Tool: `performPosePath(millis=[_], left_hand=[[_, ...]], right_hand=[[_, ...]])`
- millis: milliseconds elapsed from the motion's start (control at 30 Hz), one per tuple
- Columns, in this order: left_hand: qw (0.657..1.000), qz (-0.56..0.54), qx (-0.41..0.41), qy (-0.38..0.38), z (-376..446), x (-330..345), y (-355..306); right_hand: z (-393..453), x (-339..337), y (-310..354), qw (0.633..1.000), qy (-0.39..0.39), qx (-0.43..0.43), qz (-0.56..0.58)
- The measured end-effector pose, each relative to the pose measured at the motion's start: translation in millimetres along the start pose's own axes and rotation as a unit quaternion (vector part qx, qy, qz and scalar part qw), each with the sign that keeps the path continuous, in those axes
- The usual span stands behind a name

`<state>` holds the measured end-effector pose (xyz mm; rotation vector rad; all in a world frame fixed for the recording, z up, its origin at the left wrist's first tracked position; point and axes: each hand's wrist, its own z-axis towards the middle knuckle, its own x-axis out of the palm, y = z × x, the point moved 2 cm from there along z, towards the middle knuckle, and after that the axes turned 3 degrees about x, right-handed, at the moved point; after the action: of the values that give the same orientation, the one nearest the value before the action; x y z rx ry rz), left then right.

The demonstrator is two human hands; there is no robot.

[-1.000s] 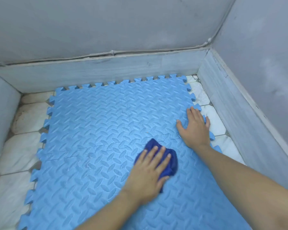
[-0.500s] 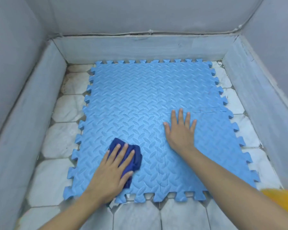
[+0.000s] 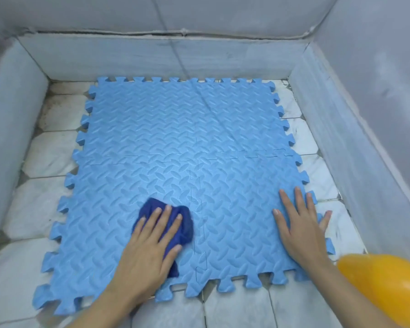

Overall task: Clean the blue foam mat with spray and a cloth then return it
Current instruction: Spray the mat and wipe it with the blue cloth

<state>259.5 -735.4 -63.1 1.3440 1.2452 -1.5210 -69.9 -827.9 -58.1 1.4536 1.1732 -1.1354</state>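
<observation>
The blue foam mat (image 3: 175, 143), made of interlocking tiles with a raised pattern, lies flat on the floor. My left hand (image 3: 147, 252) presses a dark blue cloth (image 3: 185, 223) onto the mat's near middle with straight fingers. My right hand (image 3: 301, 228) lies flat with spread fingers on the mat's near right part, close to its toothed right edge. No spray bottle is clearly in view.
White marble floor tiles (image 3: 38, 204) surround the mat. Low grey stone walls (image 3: 152, 60) close in the back, left and right. A blurred yellow-orange object (image 3: 386, 285) sits at the bottom right, next to my right forearm.
My left hand has slid the cloth to the right, toward the mat's middle seam. My right hand has moved right, to the mat's near right edge. The view has come closer.
</observation>
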Motion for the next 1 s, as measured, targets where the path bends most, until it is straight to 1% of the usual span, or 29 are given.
performPosePath(millis=[33, 67, 100, 133, 200, 233, 300, 367, 400, 433, 467, 533, 600, 633, 667, 700, 733, 800, 867, 900, 933, 1000], left_hand=[[0.996, 0.001, 0.083, 0.014, 6, 5, -30], [0.990, 0.002, 0.142, 0.019, 16, 10, -53], [0.985, -0.003, 0.174, 0.018, 34, 12, -68], [0.984, -0.007, 0.180, 0.012, 57, 13, -72], [0.990, -0.003, 0.141, 0.001, 115, 17, -59], [0.995, 0.001, 0.101, -0.011, 150, 18, -44], [0.999, -0.010, -0.016, -0.032, 218, 12, -7], [0.992, -0.034, -0.120, -0.039, 268, 5, 19], [0.988, -0.039, -0.142, -0.035, 278, 3, 19], [0.990, -0.036, -0.135, -0.037, 280, 4, 12], [0.994, -0.019, -0.098, -0.048, 273, 5, -2], [0.997, 0.009, 0.050, -0.052, 237, 9, -47], [0.977, 0.004, 0.212, -0.002, 200, 19, -94], [0.964, -0.003, 0.264, 0.017, 198, 23, -109], [0.957, -0.013, 0.289, 0.031, 211, 24, -119], [0.958, -0.014, 0.284, 0.028, 235, 26, -124], [0.966, -0.014, 0.256, 0.022, 265, 26, -126], [0.986, -0.017, 0.165, 0.022, 327, 22, -121], [0.996, -0.022, 0.080, 0.032, 371, 22, -111], [0.997, -0.024, 0.061, 0.036, 378, 22, -110], [0.997, -0.025, 0.060, 0.038, 377, 22, -110], [0.995, -0.038, 0.089, 0.036, 346, 20, -112]], right_hand=[[-3, 1, -6, 1.000, 0.001, 0.013, 0.006], [-4, 2, -8, 1.000, -0.001, 0.016, 0.007], [-4, 3, -9, 1.000, -0.005, 0.014, 0.004], [-4, 5, -8, 1.000, -0.008, 0.009, 0.002], [-3, 6, -9, 1.000, -0.014, 0.003, 0.003], [-2, 6, -10, 1.000, -0.019, 0.003, 0.007], [-1, 7, -11, 0.999, -0.027, 0.002, 0.018], [-1, 8, -11, 0.999, -0.031, -0.002, 0.028], [0, 8, -11, 0.999, -0.034, -0.004, 0.035], [0, 8, -12, 0.998, -0.039, -0.004, 0.042], [1, 9, -13, 0.998, -0.045, -0.004, 0.049], [1, 10, -15, 0.996, -0.060, -0.001, 0.063], [0, 11, -15, 0.995, -0.070, 0.000, 0.065], [0, 11, -15, 0.995, -0.074, -0.003, 0.063], [1, 11, -15, 0.995, -0.078, -0.004, 0.060], [3, 10, -14, 0.995, -0.080, -0.005, 0.058], [5, 10, -15, 0.995, -0.081, -0.005, 0.059], [12, 7, -15, 0.995, -0.082, -0.007, 0.062], [15, 5, -15, 0.995, -0.078, -0.009, 0.069], [16, 5, -15, 0.994, -0.079, -0.006, 0.076], [16, 4, -15, 0.993, -0.084, -0.003, 0.089], [14, 4, -17, 0.986, -0.098, 0.007, 0.133]])
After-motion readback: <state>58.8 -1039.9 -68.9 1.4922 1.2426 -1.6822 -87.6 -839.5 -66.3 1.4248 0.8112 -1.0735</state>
